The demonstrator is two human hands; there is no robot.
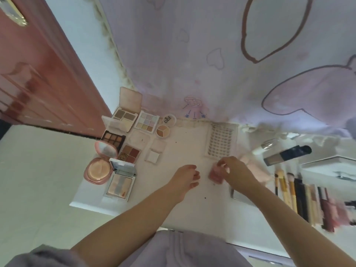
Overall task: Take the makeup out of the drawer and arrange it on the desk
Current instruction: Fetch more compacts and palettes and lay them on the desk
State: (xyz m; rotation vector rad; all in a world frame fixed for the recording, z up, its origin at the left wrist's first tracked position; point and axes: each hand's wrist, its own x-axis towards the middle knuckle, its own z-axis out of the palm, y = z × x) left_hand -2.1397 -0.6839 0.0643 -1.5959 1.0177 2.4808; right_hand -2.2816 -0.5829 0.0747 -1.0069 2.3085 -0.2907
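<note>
On the white desk [188, 147] my right hand [237, 173] holds a small pink-red blush compact [215, 174] from above, fingers curled round it. My left hand [185, 177] hovers just left of the compact with loosely curled fingers and holds nothing. Several open eyeshadow palettes [125, 117] and a round pink powder compact [98, 170] lie in rows on the desk's left part. A tray of false lashes [220, 141] lies behind my right hand. The drawer is not clearly in view.
Makeup brushes and pens [300, 193] lie in a row at the right, with a dark foundation bottle [285, 155] behind them. A pale printed curtain [212, 64] hangs behind the desk. A reddish door [38, 83] stands at the left.
</note>
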